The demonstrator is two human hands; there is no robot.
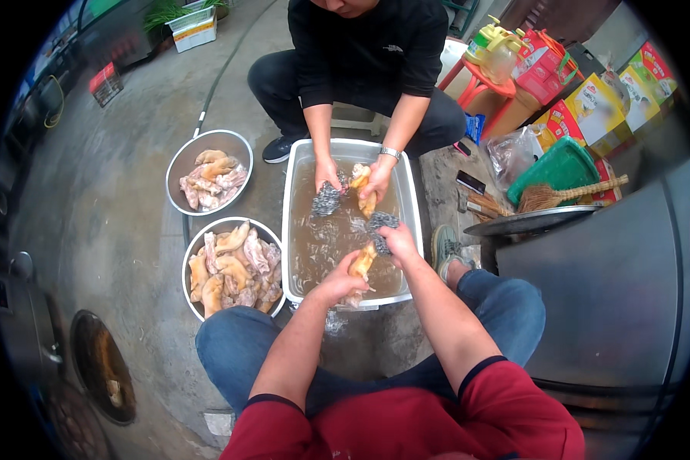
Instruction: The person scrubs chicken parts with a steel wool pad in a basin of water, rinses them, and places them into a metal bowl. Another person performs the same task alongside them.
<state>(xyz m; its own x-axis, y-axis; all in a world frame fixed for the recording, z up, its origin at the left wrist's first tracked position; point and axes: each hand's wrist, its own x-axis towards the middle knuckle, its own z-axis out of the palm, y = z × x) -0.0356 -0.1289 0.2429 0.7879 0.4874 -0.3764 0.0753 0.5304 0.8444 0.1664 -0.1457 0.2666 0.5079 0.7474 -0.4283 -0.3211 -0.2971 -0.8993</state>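
My left hand (pixel 339 282) grips a yellowish pig's trotter (pixel 363 261) over the near part of a white rectangular tub (pixel 287 245) of murky brown water. In my right hand (pixel 401 244) is a grey steel wool scourer (pixel 382 221), close against the upper end of that trotter. Across the tub, a person in a black top holds a second steel wool scourer (pixel 326 201) in one hand and another pig's trotter (pixel 366 201) in the other. My fingertips are partly hidden behind what they hold.
Left of the tub stand two round metal bowls, a near one (pixel 187 285) and a far one (pixel 172 178), both holding several trotters. A wooden bench (pixel 437 180) at right carries a phone (pixel 471 182), a straw brush (pixel 540 198) and a green basket (pixel 560 165). A hose (pixel 221 77) crosses the concrete floor.
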